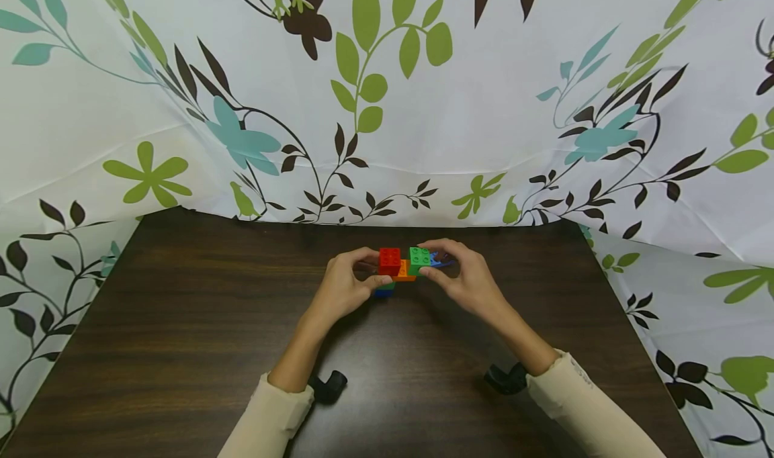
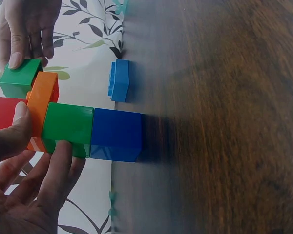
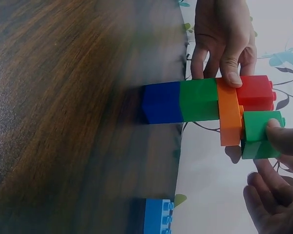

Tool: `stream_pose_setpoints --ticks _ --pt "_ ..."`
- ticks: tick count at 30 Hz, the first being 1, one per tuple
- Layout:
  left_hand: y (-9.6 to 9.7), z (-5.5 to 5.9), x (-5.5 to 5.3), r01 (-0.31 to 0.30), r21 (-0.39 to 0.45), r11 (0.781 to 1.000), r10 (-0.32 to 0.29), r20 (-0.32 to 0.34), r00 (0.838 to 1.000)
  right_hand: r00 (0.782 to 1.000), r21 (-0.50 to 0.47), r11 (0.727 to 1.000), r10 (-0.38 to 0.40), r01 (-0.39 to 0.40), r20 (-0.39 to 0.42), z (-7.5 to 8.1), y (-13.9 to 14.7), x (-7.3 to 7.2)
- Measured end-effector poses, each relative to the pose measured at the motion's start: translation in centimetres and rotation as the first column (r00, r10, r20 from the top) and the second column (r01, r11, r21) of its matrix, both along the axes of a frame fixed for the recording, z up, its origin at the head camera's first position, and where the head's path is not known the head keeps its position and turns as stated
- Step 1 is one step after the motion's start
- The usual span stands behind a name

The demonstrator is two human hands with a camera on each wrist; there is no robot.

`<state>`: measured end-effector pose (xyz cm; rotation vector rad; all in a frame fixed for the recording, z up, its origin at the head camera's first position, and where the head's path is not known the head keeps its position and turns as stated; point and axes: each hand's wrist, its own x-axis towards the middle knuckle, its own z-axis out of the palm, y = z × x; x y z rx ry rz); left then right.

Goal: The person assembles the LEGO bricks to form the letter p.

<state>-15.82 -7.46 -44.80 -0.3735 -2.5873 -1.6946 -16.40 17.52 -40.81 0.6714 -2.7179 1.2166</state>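
Brick tower (image 1: 390, 262) on bench (image 1: 435, 377) between left hand (image 1: 343, 287) and right hand (image 1: 465, 277) in head view, left fingers (image 2: 61, 161) curled round it in left wrist view, light blue brick (image 2: 120, 81) near, right fingers (image 3: 271, 178) pinching upper green brick (image 3: 255, 127) in right wrist view

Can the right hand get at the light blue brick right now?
Probably, once freed: the right hand pinches the upper green brick, but the light blue brick sits close by on the table, apart from the stack.
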Motion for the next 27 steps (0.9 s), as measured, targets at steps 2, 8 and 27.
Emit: stream_pose_setpoints --ticks 2,8,27 --pt "0.00 -0.01 0.00 -0.002 -0.006 1.000 0.002 0.003 1.000 1.000 0.004 1.000 0.003 -0.003 -0.006 0.03 -0.06 0.04" --pt "0.06 -0.03 0.00 -0.007 -0.011 1.000 0.007 0.005 1.000 0.999 0.039 0.999 0.008 -0.006 -0.044 0.14 -0.12 0.10" --pt "0.06 -0.23 0.03 -0.006 -0.013 1.000 0.006 -0.004 1.000 0.999 0.053 0.999 -0.009 0.011 -0.048 -0.28 -0.12 0.24"
